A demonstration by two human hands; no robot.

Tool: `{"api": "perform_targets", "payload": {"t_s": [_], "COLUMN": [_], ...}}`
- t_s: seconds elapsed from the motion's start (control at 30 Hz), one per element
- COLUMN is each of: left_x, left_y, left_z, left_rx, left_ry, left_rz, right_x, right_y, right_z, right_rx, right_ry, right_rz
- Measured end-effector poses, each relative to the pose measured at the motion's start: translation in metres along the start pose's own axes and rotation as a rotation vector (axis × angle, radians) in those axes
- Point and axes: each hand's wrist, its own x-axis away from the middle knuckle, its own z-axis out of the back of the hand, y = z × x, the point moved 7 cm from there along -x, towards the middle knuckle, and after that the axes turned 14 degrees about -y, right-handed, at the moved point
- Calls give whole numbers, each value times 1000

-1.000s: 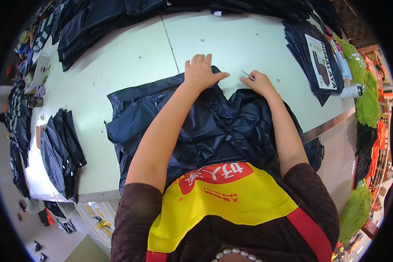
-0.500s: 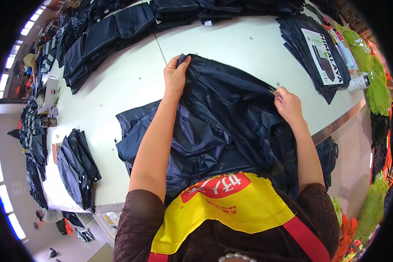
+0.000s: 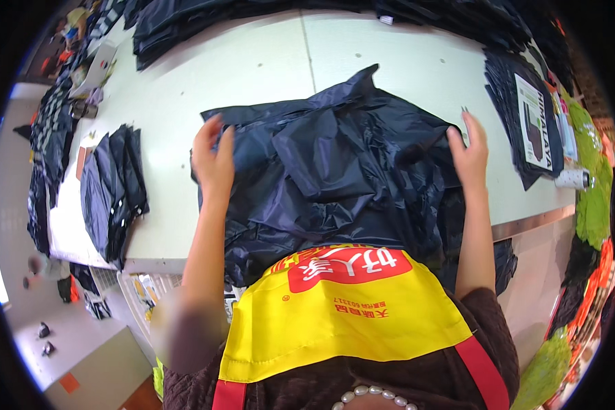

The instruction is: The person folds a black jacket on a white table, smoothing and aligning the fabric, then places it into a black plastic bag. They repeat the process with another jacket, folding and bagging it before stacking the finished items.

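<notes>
Your hands: two, both bare, both on one garment.
Left hand (image 3: 214, 156): it rests on the left edge of the dark navy, crinkled nylon garment (image 3: 335, 171); your fingers (image 3: 220, 140) curl together onto the cloth, though I cannot tell whether they pinch a fold.
Right hand (image 3: 470, 152): it lies flat against the garment's right edge, fingers straight and close together, pressed to the fabric rather than clamped on it.
Garment: one, spread in a rumpled heap on the pale bench (image 3: 253, 68) just in front of you, its near edge hanging over the bench's front towards your yellow apron (image 3: 342, 321).
Stacks on the bench: one small pile of dark folded pieces (image 3: 113, 191) at your left, well apart from the garment; one flat dark stack topped with a white printed card (image 3: 529, 123) at your right; a row of dark piles (image 3: 184, 20) along the far edge, too merged to count.
White cylinder (image 3: 572, 179): one, lying near the right stack.
</notes>
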Motion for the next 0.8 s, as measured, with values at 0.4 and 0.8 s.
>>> {"api": "perform_targets", "payload": {"t_s": [0.4, 0.8], "left_x": [81, 79], "left_y": [-123, -9], "left_z": [18, -131], "left_rx": [735, -425], "left_ry": [447, -432], "left_rz": [287, -173], "right_x": [42, 43], "right_y": [-173, -173], "right_z": [-230, -191], "right_rx": [305, 252], "right_ry": [-533, -677], "right_rz": [366, 328]}}
